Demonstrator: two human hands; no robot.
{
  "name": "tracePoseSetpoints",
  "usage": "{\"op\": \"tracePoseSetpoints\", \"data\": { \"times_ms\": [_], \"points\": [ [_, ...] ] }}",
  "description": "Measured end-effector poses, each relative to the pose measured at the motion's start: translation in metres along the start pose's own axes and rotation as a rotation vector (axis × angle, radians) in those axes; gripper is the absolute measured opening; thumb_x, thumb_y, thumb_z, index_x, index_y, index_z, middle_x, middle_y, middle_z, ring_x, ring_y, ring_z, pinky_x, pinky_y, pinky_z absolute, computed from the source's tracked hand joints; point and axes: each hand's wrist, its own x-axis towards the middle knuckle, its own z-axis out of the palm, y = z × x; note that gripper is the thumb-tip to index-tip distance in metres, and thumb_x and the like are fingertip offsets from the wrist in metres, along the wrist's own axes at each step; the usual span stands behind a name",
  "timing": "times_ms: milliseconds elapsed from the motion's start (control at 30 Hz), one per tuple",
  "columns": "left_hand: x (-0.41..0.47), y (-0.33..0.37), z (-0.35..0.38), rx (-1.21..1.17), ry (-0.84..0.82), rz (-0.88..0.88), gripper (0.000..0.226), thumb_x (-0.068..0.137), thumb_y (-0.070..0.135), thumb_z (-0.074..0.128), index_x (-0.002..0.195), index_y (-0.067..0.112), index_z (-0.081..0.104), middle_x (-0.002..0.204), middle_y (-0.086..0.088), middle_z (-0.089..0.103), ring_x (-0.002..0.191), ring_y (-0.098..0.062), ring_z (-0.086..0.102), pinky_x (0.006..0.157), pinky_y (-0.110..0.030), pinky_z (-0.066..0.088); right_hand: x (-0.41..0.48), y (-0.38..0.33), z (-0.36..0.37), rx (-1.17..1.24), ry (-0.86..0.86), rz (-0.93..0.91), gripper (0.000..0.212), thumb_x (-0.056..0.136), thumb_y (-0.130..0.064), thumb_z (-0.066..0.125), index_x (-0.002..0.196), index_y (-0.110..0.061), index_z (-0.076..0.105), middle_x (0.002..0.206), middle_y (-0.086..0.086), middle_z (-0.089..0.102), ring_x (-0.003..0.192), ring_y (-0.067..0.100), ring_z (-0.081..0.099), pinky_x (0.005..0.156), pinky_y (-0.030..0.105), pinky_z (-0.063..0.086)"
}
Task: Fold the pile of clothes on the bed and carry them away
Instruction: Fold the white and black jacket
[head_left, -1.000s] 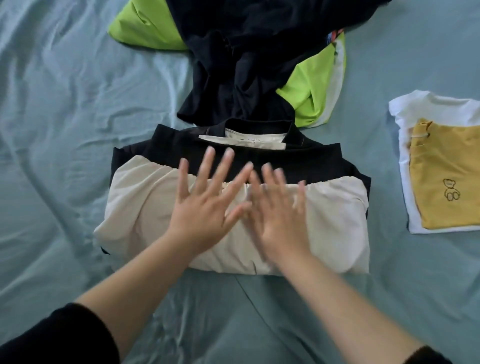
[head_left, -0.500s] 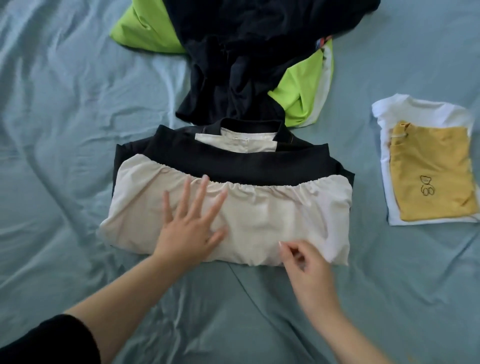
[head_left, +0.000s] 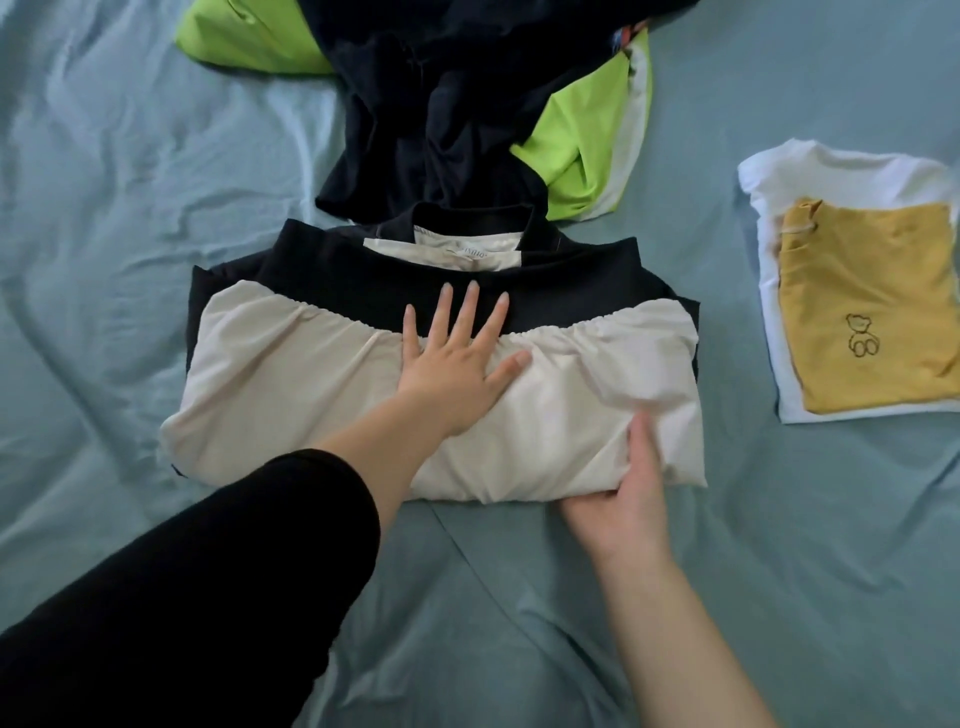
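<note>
A person's left hand (head_left: 454, 371) presses flat on the crosswise jacket (head_left: 291, 405); right hand (head_left: 621, 501) pinches its near right corner.

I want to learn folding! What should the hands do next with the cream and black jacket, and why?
Probably lift the right end of the jacket and fold it to the middle: the right hand grips that near corner, and the left hand presses flat at the centre.

From my feed: a wrinkled blue-grey bed (head_left: 130, 208) carries a folded cream-and-black garment (head_left: 311, 405) at centre, an unfolded dark-and-lime pile (head_left: 441, 104) at 12 o'clock, a folded white shirt (head_left: 841, 176) at 3 o'clock.
</note>
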Motion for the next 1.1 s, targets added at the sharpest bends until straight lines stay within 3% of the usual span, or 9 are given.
{"op": "tracePoseSetpoints", "data": {
  "times_ms": [300,400,467,567,667,800,900,1000,1100],
  "points": [
    [-0.006,-0.002,-0.023,-0.087,-0.083,0.036,0.057,0.101,0.049,0.014,0.151,0.04,-0.01,0.162,0.007,-0.012,0.147,-0.018,-0.021,0.114,-0.051,-0.017,-0.064,0.052,0.054,-0.6,-0.053,-0.51,0.033,0.091,-0.051,0.053,0.123,-0.054,0.047,0.121,-0.043,0.052,0.113,-0.021,0.048,0.09,0.009,0.039],
    [-0.021,-0.021,-0.059,-0.73,-0.092,-0.03,0.039,0.101,0.04,0.033,0.136,0.043,0.05,0.149,0.012,0.043,0.141,-0.013,0.031,0.117,-0.044,0.021,-0.074,0.075,0.072,-0.661,-0.236,-0.701,0.039,0.096,-0.03,0.049,0.134,-0.037,0.048,0.123,-0.038,0.055,0.117,-0.016,0.048,0.09,0.002,0.039],
    [-0.045,-0.05,-0.082,-1.206,-0.05,-0.134,0.033,0.096,0.046,0.041,0.1,0.045,0.073,0.122,0.014,0.067,0.116,-0.005,0.058,0.102,-0.033,0.041,-0.077,0.094,0.082,-0.726,-0.334,-0.804,0.045,0.098,-0.016,0.046,0.14,-0.03,0.045,0.127,-0.032,0.055,0.12,-0.011,0.049,0.098,0.011,0.041],
    [-0.077,-0.11,-0.093,-1.558,0.072,-0.222,0.043,0.1,0.046,0.038,0.095,0.03,0.077,0.109,0.003,0.073,0.112,-0.015,0.063,0.104,-0.038,0.041,-0.078,0.136,0.098,-0.996,-0.321,-0.923,0.061,0.086,-0.024,0.039,0.14,-0.049,0.027,0.145,-0.037,0.031,0.143,0.0,0.023,0.117,0.04,0.026],
    [-0.099,-0.157,-0.091,-1.802,0.107,-0.278,0.052,0.1,0.053,0.032,0.102,0.023,0.075,0.111,-0.007,0.072,0.111,-0.023,0.065,0.098,-0.037,0.046,-0.058,0.179,0.103,-1.637,-0.41,-0.962,0.093,0.081,-0.024,0.043,0.145,-0.044,-0.022,0.162,-0.015,0.0,0.148,0.007,-0.007,0.119,0.049,-0.006],
    [-0.106,-0.168,-0.088,-1.545,0.073,-0.471,0.074,0.076,0.081,0.046,0.131,0.032,0.055,0.132,0.001,0.061,0.123,-0.019,0.056,0.109,-0.038,0.039,-0.026,0.21,0.097,-2.259,-0.507,-0.728,0.099,0.089,-0.06,0.042,0.139,-0.028,-0.037,0.151,-0.002,-0.041,0.136,0.021,-0.042,0.1,0.046,-0.038],
    [-0.106,-0.158,-0.078,-1.085,0.274,-0.375,0.027,0.082,0.052,0.064,0.104,0.06,0.052,0.125,0.008,0.058,0.109,-0.003,0.057,0.087,-0.014,0.043,-0.021,0.212,0.105,-2.341,-0.539,-0.555,0.114,0.076,-0.082,0.037,0.144,-0.023,-0.032,0.144,-0.003,-0.048,0.13,0.019,-0.048,0.1,0.048,-0.037],
    [-0.104,-0.149,-0.074,-0.73,0.424,-0.447,0.043,0.09,0.029,0.062,0.128,0.039,0.043,0.122,0.0,0.059,0.111,-0.021,0.057,0.079,-0.022,0.039,-0.034,0.191,0.109,-2.186,-0.688,-0.51,0.09,0.084,-0.074,0.036,0.154,-0.029,0.001,0.16,-0.003,-0.02,0.144,0.014,-0.028,0.106,0.044,-0.03],
    [-0.106,-0.139,-0.075,-0.043,0.492,-0.482,0.088,0.091,0.025,0.061,0.154,0.024,-0.001,0.152,-0.009,0.032,0.136,-0.031,0.031,0.11,-0.046,0.026,-0.059,0.166,0.098,-1.905,-0.688,-0.712,0.045,0.102,-0.039,0.03,0.146,-0.032,0.037,0.162,-0.003,0.014,0.148,0.007,-0.007,0.112,0.032,-0.024]
  ]
}}
